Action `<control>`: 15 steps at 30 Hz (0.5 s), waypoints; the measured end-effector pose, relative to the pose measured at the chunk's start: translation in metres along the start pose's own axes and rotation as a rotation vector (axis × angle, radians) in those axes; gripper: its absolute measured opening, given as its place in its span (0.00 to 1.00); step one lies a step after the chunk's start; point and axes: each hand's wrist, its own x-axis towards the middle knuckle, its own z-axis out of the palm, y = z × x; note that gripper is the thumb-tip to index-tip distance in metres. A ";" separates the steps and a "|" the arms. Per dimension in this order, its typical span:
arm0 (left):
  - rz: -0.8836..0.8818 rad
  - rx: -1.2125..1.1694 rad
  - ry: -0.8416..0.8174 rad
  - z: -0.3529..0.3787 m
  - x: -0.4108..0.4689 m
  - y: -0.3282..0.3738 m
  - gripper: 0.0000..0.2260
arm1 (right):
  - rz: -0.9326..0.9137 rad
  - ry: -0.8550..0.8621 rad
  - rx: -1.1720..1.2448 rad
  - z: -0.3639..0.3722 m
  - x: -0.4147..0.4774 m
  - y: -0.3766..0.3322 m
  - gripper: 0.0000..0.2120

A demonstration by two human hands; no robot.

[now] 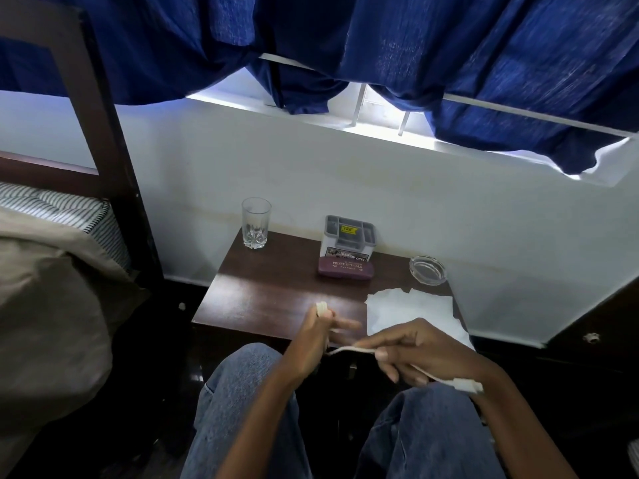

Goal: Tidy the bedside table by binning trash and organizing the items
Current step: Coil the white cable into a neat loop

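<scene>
A blue curtain is hanging across the top of the view, letting a strip of daylight in under its lower edge. On the left a bed with a dark wooden frame is taking up the side, carrying a striped pillow and a beige cover. The dark wooden worktop is standing against the white wall, in front of the person's knees, which are in blue jeans.

White tissues are lying flat on the near right corner of the worktop. A grey organiser box is sitting at the back edge, with a maroon spectacle case lying just in front of it, touching or nearly so. A drinking glass is standing upright at the back left corner, and a glass ashtray is resting at the back right, beyond the tissues.

The white cable is stretching between the two hands, above the lap at the near edge of the worktop. The left grip is clenching a bunched end of it, a loop poking out at the top. The right grip is pinching the cable between thumb and forefinger, and the plug is trailing past the wrist.
</scene>
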 end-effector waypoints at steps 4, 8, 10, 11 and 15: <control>-0.089 0.145 -0.185 0.009 -0.005 0.003 0.11 | -0.107 0.148 0.230 -0.007 0.006 0.003 0.16; -0.166 -0.019 -0.424 0.017 -0.009 0.013 0.20 | -0.161 0.326 0.364 -0.014 0.013 0.004 0.14; -0.181 -0.173 -0.529 0.018 -0.011 0.016 0.22 | -0.157 0.390 0.418 -0.014 0.013 0.004 0.08; -0.179 -0.253 -0.557 0.016 -0.011 0.017 0.19 | -0.154 0.403 0.434 -0.014 0.013 0.005 0.08; -0.196 -0.524 -0.554 0.006 -0.010 0.016 0.11 | -0.081 0.328 0.429 -0.015 0.005 0.006 0.03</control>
